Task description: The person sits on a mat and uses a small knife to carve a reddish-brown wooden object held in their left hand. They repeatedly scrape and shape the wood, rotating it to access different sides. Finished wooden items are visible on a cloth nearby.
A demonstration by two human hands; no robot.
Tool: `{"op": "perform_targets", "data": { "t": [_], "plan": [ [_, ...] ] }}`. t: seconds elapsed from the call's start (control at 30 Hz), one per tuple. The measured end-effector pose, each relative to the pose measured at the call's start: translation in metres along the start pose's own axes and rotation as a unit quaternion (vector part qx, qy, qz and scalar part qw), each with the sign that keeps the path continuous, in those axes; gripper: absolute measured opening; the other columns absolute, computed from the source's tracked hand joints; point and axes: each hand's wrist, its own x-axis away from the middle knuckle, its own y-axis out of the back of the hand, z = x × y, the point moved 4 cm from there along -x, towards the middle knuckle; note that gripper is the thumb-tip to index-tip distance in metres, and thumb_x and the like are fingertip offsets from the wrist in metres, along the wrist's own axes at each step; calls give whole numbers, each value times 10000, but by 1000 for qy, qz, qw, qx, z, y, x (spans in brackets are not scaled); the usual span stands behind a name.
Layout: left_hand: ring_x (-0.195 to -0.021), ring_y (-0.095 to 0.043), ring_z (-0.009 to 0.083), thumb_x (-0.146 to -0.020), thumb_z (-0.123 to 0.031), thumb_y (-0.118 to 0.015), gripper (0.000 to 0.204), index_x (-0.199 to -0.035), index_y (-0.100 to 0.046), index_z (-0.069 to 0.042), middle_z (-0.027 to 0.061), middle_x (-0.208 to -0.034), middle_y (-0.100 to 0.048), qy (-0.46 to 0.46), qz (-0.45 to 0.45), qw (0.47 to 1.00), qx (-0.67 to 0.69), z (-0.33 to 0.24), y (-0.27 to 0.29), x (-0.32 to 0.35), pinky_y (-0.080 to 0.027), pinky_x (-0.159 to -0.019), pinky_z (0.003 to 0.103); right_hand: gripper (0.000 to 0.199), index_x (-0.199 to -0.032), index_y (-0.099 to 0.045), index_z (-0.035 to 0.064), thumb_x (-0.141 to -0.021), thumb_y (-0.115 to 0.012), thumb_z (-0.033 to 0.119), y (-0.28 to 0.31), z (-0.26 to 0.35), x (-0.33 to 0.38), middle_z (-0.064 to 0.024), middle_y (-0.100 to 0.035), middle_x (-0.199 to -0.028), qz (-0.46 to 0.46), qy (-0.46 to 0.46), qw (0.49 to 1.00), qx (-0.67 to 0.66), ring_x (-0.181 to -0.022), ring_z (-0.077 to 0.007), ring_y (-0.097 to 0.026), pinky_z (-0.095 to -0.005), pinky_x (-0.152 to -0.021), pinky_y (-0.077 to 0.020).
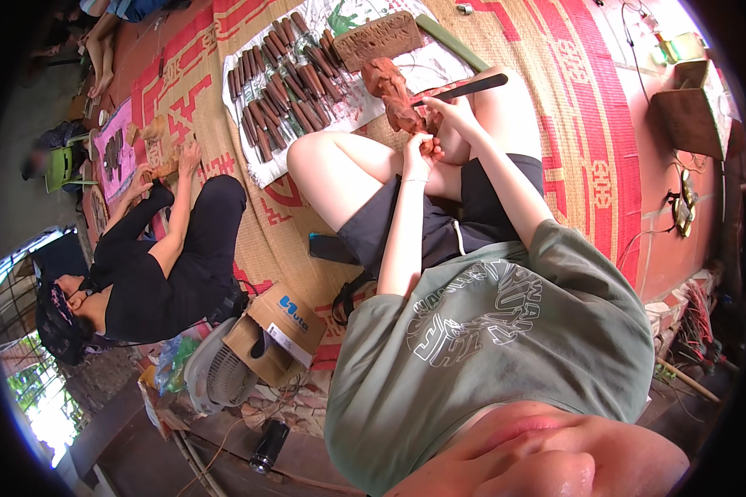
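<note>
A reddish-brown carved wooden figure [395, 95] stands out over my crossed legs, its lower end toward me. My left hand [423, 155] is closed around that lower end. Along the figure's right side, my right hand [453, 114] grips a long, slim tool with a dark handle [482, 84]; its working end lies against the wood, and its exact kind is unclear. Beyond my knees, several carving chisels with brown wooden handles [288, 79] lie in rows on a white cloth [265, 171]. A brown carved block [379, 40] rests at the cloth's far right.
A patterned red and tan mat [593, 153] lies under me. At left, a co-worker [162, 282] in black sits handling a pale wooden piece [165, 168]. A phone [333, 248], a cardboard box [285, 323] and a fan [215, 373] are at my left; a wooden box [692, 112] stands far right.
</note>
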Motion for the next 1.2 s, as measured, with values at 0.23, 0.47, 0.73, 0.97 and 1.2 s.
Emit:
{"op": "perform_targets", "data": {
  "t": [0.23,0.47,0.73,0.97,1.2],
  "plan": [
    [-542,-533,161,-731,-138,-557,121,-650,-481,-92,76,-695,-570,3,3,1000,7,2,3,-1,-524,-535,324,156,-774,-635,64,-760,-682,213,-2,-2,0,6,-573,-586,51,17,998,-37,-459,-54,-500,-211,-366,-369],
    [-581,-520,183,-736,-148,-561,111,-671,-503,-78,93,-735,-571,0,7,1000,1,1,8,-5,-515,-585,346,204,-760,-577,49,-764,-672,229,3,-10,-19,16,-534,-553,2,31,999,26,-460,-46,-474,-197,-391,-349],
    [-580,-524,181,-738,-139,-557,115,-668,-498,-71,99,-730,-570,-2,-4,1000,-18,3,6,-4,-516,-586,349,111,-770,-542,28,-814,-628,84,-2,0,-40,12,-544,-617,13,119,993,10,-532,-28,-472,-187,-473,-385],
    [-547,-562,187,-722,-107,-597,97,-736,-543,-28,101,-674,-582,-8,-41,996,-85,6,1,-2,-528,-579,352,149,-848,-533,-10,-829,-609,116,-6,-9,-63,-48,-583,-699,47,120,989,76,-636,-89,-544,-242,-566,-452],
    [-530,-561,180,-713,-80,-606,102,-772,-547,-20,105,-678,-583,-12,-42,995,-93,4,-2,1,-532,-568,357,221,-999,-553,-3,-824,-608,121,-19,8,-62,-59,-573,-801,76,118,984,108,-716,-121,-522,-276,-652,-451]
  ]
}}
